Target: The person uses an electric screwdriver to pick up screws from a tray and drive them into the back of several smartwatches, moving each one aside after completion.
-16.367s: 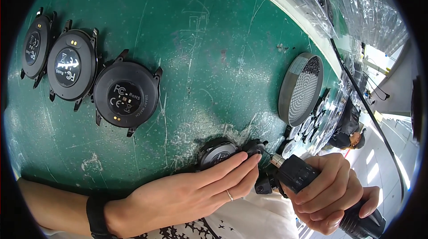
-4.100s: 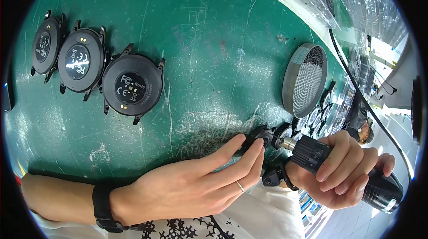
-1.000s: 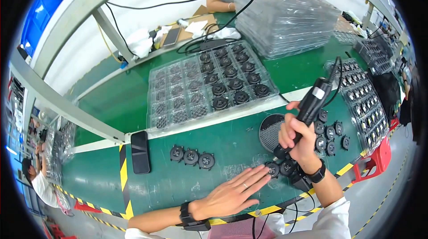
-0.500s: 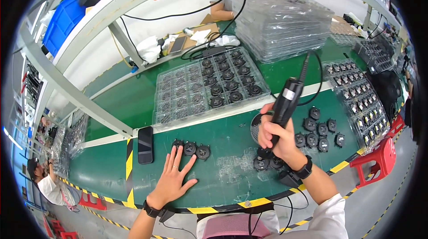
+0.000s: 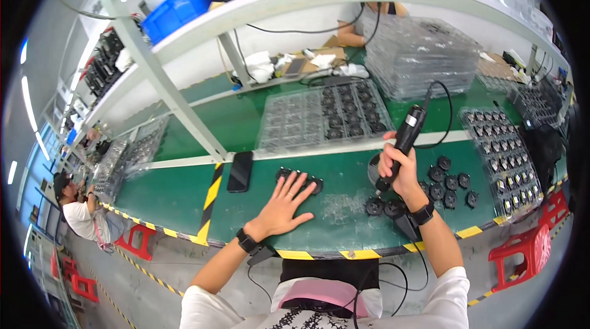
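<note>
My right hand [image 5: 399,166] grips a black corded electric screwdriver [image 5: 410,129], tilted with its tip down, just above a few round black parts [image 5: 375,206] near the table's front edge. My left hand [image 5: 281,209] lies with fingers spread, its fingertips over a short row of similar black parts [image 5: 316,184], partly covering them. More loose black parts [image 5: 450,198] lie in a cluster right of my right hand. Behind the screwdriver, a round perforated dark object [image 5: 373,171] is partly hidden by my fingers.
A black phone [image 5: 240,172] lies left of my left hand. Beyond the white rail sits a clear tray [image 5: 289,120] partly filled with black parts. Stacked clear trays [image 5: 424,62] stand behind; another filled tray [image 5: 501,157] is at right. A frame post [image 5: 166,89] rises at left.
The whole view has shifted, with the scene now further right and the shelf showing more. My left fingers cover more of the row of parts. The screwdriver stays in my right hand.
</note>
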Tool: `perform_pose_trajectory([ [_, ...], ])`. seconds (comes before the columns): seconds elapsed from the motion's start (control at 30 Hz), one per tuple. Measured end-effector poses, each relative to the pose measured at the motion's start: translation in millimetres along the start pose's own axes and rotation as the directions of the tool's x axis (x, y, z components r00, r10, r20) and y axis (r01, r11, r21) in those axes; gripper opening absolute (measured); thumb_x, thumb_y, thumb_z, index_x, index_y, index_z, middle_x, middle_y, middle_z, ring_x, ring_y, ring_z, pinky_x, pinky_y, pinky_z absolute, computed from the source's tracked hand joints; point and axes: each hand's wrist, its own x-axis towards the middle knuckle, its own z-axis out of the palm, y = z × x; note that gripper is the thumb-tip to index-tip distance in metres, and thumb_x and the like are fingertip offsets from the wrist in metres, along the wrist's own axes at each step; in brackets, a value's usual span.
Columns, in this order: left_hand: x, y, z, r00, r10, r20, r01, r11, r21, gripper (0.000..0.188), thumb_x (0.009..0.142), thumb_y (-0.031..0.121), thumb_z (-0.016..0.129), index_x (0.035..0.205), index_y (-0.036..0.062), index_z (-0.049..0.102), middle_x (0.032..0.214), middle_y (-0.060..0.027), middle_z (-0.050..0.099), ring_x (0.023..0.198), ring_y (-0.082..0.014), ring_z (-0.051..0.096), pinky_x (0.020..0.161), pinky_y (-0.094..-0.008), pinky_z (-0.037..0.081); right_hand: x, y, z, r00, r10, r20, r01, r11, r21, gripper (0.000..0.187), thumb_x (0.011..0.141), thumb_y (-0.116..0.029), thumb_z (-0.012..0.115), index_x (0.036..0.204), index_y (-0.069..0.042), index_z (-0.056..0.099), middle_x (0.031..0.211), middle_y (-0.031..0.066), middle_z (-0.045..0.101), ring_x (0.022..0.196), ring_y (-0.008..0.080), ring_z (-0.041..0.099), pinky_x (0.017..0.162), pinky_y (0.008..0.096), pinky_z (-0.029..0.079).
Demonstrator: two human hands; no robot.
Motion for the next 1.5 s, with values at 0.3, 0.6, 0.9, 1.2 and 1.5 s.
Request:
perform_pose_trajectory([
  [0.3,-12.5,18.0,6.9,0.999,0.01,-0.033,-0.011,0.999,-0.038,0.073,0.097,0.054,0.05,0.157,0.0178,0.029,0.162,-0.0194,0.023,0.15,-0.0405,0.019,0.123,-0.0529,0.012,-0.6,-3.2,2.4,0.999,-0.039,-0.011,0.039,0.999,-0.009,0.028,0.095,-0.016,0.058,0.119,-0.004,0.049,0.061,0.0012,0.043,0.042,0.0126,0.042,0.044,0.0293,0.038],
  [0.6,-16.6,62.8,-15.6,0.994,0.058,0.095,-0.065,0.995,0.071,0.074,0.098,0.056,0.047,0.158,0.0187,0.028,0.164,-0.017,0.02,0.152,-0.0381,0.016,0.122,-0.0564,0.01,3.8,-18.9,6.5,0.988,0.045,0.147,-0.075,0.976,0.204,0.061,0.103,-0.059,0.033,0.121,-0.004,0.049,0.058,0.0021,0.04,0.04,0.0126,0.038,0.04,0.0287,0.035],
  [0.9,-5.7,61.8,-19.1,0.982,0.138,0.13,-0.137,0.99,-0.015,0.07,0.099,0.056,0.046,0.157,0.0206,0.031,0.162,-0.0164,0.025,0.15,-0.0379,0.022,0.12,-0.0553,0.018,5.1,-14.4,5.1,0.999,0.043,0.01,-0.045,0.982,0.182,0.071,0.101,-0.067,0.025,0.123,-0.004,0.049,0.056,0.0029,0.039,0.038,0.0136,0.036,0.037,0.0299,0.034],
  [1.2,15.3,54.4,-13.9,0.956,0.27,0.116,-0.265,0.963,-0.057,0.066,0.096,0.057,0.05,0.154,0.0254,0.039,0.155,-0.0148,0.04,0.142,-0.0369,0.039,0.112,-0.0462,0.038,2.7,-14.8,22.3,0.962,-0.102,-0.253,0.123,0.99,0.068,0.07,0.101,-0.066,0.024,0.126,-0.005,0.047,0.056,0.002,0.038,0.037,0.0132,0.035,0.036,0.0293,0.033],
  [1.5,27.6,45.6,-7.1,0.948,0.279,0.153,-0.278,0.96,-0.027,0.07,0.092,0.057,0.056,0.15,0.0185,0.045,0.152,-0.0168,0.044,0.139,-0.0389,0.043,0.108,-0.0479,0.042,20.9,-21.8,7.5,0.904,-0.369,-0.215,0.286,0.897,-0.338,0.082,0.095,-0.078,0.022,0.131,-0.007,0.041,0.055,0.0021,0.04,0.035,0.0139,0.036,0.033,0.0289,0.033],
])
